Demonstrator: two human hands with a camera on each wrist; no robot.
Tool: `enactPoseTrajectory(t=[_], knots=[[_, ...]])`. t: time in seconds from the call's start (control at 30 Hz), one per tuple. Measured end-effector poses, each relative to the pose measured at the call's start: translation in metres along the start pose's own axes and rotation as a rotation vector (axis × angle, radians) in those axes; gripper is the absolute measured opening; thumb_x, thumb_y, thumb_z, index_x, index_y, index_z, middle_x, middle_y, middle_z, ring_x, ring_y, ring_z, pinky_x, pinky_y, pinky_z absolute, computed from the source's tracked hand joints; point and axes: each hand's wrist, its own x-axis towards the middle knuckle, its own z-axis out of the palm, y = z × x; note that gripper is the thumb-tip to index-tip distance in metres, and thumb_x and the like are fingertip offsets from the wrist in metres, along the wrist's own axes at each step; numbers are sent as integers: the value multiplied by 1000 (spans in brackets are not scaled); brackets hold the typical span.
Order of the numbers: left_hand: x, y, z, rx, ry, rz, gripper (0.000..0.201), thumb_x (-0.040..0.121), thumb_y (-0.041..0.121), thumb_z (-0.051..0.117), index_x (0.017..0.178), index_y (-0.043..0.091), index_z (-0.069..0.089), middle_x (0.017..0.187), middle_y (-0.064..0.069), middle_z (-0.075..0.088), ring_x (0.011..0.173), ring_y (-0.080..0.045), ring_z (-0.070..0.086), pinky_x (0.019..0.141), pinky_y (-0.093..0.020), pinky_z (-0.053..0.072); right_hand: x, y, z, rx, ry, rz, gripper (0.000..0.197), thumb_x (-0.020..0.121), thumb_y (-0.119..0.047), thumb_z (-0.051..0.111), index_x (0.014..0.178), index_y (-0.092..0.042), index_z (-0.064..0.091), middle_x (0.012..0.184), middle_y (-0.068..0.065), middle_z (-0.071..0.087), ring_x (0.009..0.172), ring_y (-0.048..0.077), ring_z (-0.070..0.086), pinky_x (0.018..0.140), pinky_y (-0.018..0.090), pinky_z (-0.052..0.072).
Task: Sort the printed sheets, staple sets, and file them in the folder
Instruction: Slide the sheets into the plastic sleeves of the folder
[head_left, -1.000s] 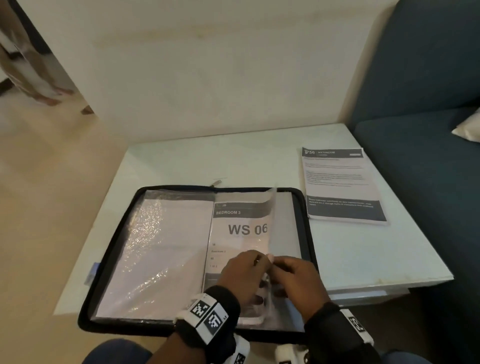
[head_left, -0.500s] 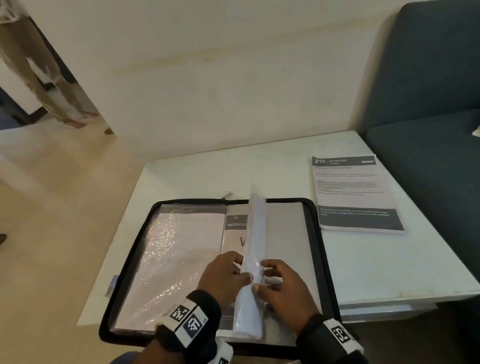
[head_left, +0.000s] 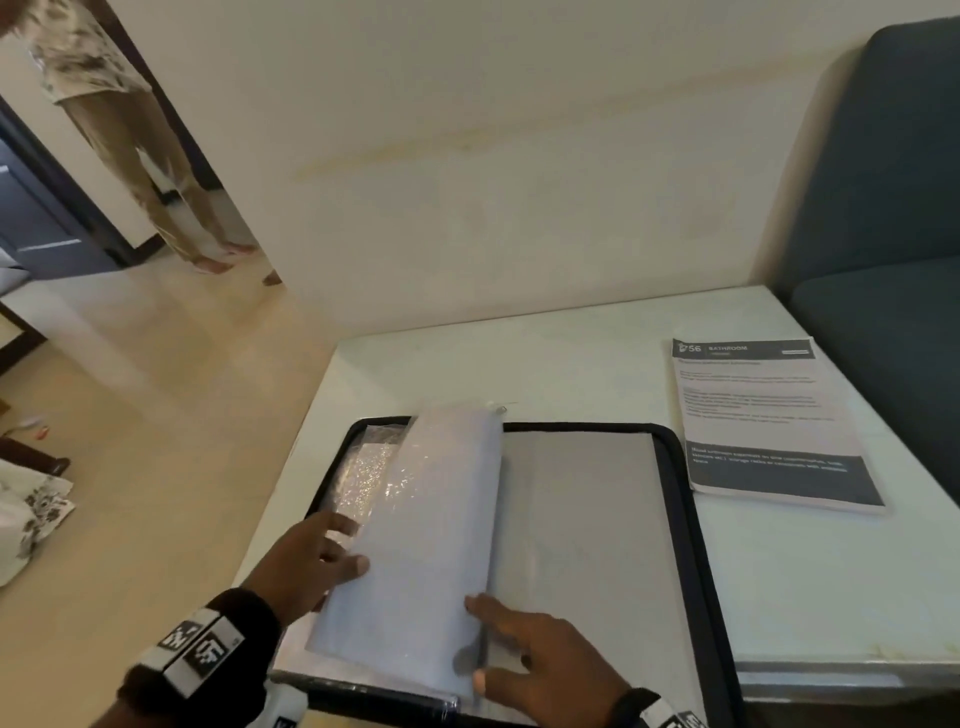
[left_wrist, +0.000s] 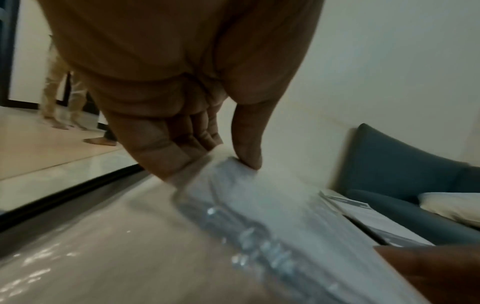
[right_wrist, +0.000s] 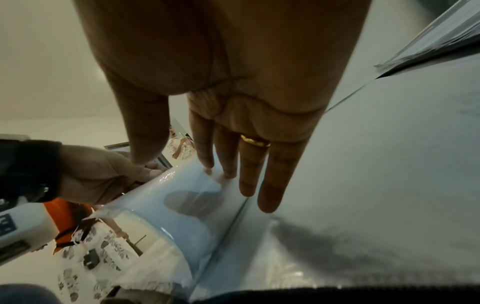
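Sleeve (head_left: 421, 540) now swung leftward, pinched by left hand (head_left: 306, 564); right hand (head_left: 540, 654) flat, fingers relaxed

A white table (head_left: 597, 358) is set against the wall. An open black zip folder (head_left: 675, 499) is laid at its six o'clock edge, and a printed sheet stack (head_left: 769, 421) at three o'clock.

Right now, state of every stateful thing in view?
zip folder: open flat on the table.
plastic sleeve: mid-turn, lifted toward the left side.
BATHROOM printed set: face up on the table, outside the folder.
left hand: pinching the sleeve's edge.
right hand: open, fingers straight by the spine.
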Motion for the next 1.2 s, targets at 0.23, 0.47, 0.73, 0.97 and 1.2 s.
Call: enactPoseTrajectory(t=[0.23, 0.47, 0.73, 0.97, 1.2], knots=[[48, -59, -23, 306, 163, -138, 19, 81, 9, 70, 97, 7, 61, 93, -14, 63, 78, -28, 60, 72, -35, 49, 2, 20, 20, -343, -4, -90, 49, 72, -63, 72, 118, -47, 65, 123, -18, 59, 109, -8, 54, 100, 12, 36], [63, -56, -25, 382, 37, -234, 23, 81, 8, 70, 98, 8, 54, 75, -12, 59, 54, -22, 53, 52, -27, 47, 13, 9, 18, -361, -108, 100, 59, 68, -62, 72, 119, -34, 64, 134, -13, 55, 129, 4, 46, 111, 21, 30], [72, 23, 10, 686, 110, 88, 56, 91, 46, 55, 139, 23, 39, 145, 3, 44, 129, -15, 45, 105, -25, 34, 14, 11, -43, -612, 408, 191, 53, 87, -54, 41, 137, -38, 49, 155, -8, 33, 142, 10, 34, 109, 42, 36], [69, 89, 135, 669, -187, 378, 74, 87, 42, 59, 149, 35, 19, 142, 7, 49, 127, -17, 50, 109, -36, 39, 4, 41, -70, -671, 236, 601, 90, 90, -48, 51, 154, -17, -5, 162, 11, -2, 150, 28, 4, 119, 48, 7], [66, 93, 163, 551, -204, 303, 75, 86, 62, 51, 147, 29, 23, 131, 0, 58, 115, -19, 57, 102, -37, 45, 9, 20, -61, -494, 132, 488, 84, 96, -15, 43, 148, -40, -18, 163, 7, 6, 148, 38, 7, 120, 45, 10]])
